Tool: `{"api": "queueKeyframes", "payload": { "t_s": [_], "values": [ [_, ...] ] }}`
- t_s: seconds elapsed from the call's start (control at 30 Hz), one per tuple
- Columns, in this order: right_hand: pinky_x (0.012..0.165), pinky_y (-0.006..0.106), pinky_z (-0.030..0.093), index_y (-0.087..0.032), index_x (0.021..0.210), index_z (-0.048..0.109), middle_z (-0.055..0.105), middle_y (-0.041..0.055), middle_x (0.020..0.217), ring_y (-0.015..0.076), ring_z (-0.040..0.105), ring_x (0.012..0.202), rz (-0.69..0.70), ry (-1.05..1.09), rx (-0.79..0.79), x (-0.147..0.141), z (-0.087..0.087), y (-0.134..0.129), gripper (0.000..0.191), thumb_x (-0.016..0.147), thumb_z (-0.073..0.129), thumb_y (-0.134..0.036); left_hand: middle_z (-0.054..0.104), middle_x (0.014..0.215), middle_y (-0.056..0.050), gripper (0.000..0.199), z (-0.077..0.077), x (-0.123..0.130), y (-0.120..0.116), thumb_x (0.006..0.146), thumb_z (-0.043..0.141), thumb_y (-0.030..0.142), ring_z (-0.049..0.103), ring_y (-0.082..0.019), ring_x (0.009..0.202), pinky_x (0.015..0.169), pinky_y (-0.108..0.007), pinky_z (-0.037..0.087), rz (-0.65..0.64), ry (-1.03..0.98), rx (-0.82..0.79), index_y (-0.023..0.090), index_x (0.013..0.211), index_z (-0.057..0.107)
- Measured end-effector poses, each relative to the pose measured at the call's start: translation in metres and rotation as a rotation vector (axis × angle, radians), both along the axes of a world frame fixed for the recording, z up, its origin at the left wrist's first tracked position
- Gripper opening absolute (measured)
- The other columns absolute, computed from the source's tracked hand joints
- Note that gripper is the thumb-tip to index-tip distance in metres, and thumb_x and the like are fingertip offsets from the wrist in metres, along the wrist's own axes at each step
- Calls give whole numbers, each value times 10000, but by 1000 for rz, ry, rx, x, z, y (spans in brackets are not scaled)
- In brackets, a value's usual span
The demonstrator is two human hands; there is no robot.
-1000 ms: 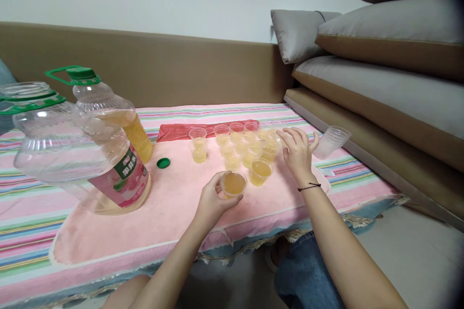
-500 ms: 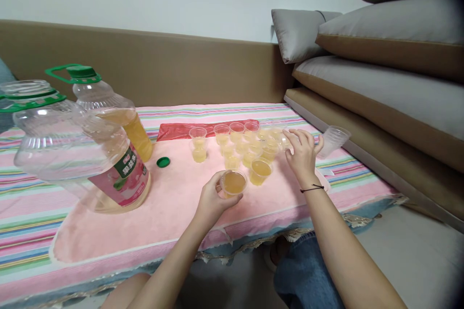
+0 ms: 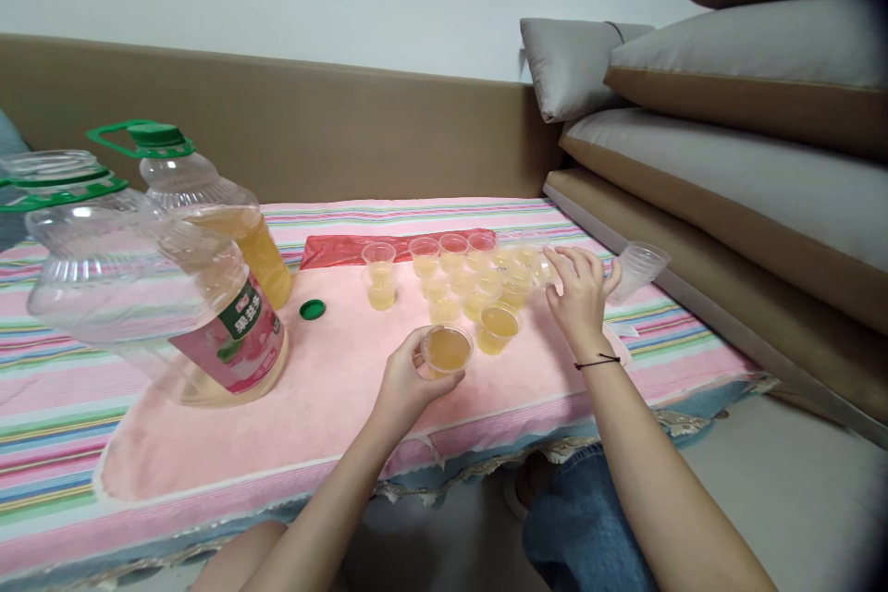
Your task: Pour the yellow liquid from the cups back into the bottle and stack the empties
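A clear plastic cup of yellow drink is in my left hand, thumb and fingers round its sides. My right hand is at the right end of a cluster of filled cups, fingers curved over a clear cup that they partly hide. Just right of the held cup stands another filled cup. Two cups, one behind the other, stand apart to the left. A tilted stack of clear cups lies right of my right hand.
At the left stand a large open bottle with a pink label and a green-capped bottle of yellow drink. A green cap lies on the pink mat. Behind the cups is red plastic film. Cushions are piled at the right.
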State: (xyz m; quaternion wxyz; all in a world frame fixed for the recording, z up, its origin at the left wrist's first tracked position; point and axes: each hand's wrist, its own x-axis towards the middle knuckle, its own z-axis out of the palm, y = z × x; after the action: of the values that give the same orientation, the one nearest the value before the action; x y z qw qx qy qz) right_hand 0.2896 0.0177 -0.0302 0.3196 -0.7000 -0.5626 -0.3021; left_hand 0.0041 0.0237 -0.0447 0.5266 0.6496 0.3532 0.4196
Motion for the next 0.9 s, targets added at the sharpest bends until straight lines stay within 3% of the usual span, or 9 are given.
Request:
{"api": "queueKeyframes", "payload": {
  "t_s": [0.53,0.63,0.73,0.83,0.9],
  "values": [
    [1115,602,103,-272,1247,588,634,67,1288,271,490,1255,30,4,-12,1,-1,-2,503,786,508,-86,709,1100,-92,538,3,-1,-1,586,764,243,670,-245,1050,944,-377,525,6,14,-4,154,1087,591],
    [1105,629,117,-257,1287,564,638,87,1267,311,513,1208,-18,173,18,4,-3,-3,530,763,608,-192,704,1111,-93,549,2,0,0,580,769,252,666,-245,1060,960,-381,516,10,16,-14,156,1090,588],
    [1105,634,135,-235,1242,574,642,101,1240,337,522,1186,14,541,110,11,-7,-3,628,640,742,-290,704,1110,-88,537,2,2,1,582,766,254,668,-244,1056,957,-382,518,7,12,-18,164,1082,591],
    [1088,550,282,-221,1114,575,647,94,1186,306,553,1149,152,922,240,17,-15,-1,668,510,823,-359,712,1093,-82,523,2,3,1,579,759,244,674,-242,1044,943,-380,528,2,-2,-29,168,1069,591],
    [1007,472,412,-221,1024,562,655,86,1130,270,593,1092,205,1053,282,21,-21,0,594,523,811,-422,715,1086,-83,521,2,5,0,572,757,239,676,-243,1042,945,-385,530,0,-2,-34,168,1060,591]
  ]
}}
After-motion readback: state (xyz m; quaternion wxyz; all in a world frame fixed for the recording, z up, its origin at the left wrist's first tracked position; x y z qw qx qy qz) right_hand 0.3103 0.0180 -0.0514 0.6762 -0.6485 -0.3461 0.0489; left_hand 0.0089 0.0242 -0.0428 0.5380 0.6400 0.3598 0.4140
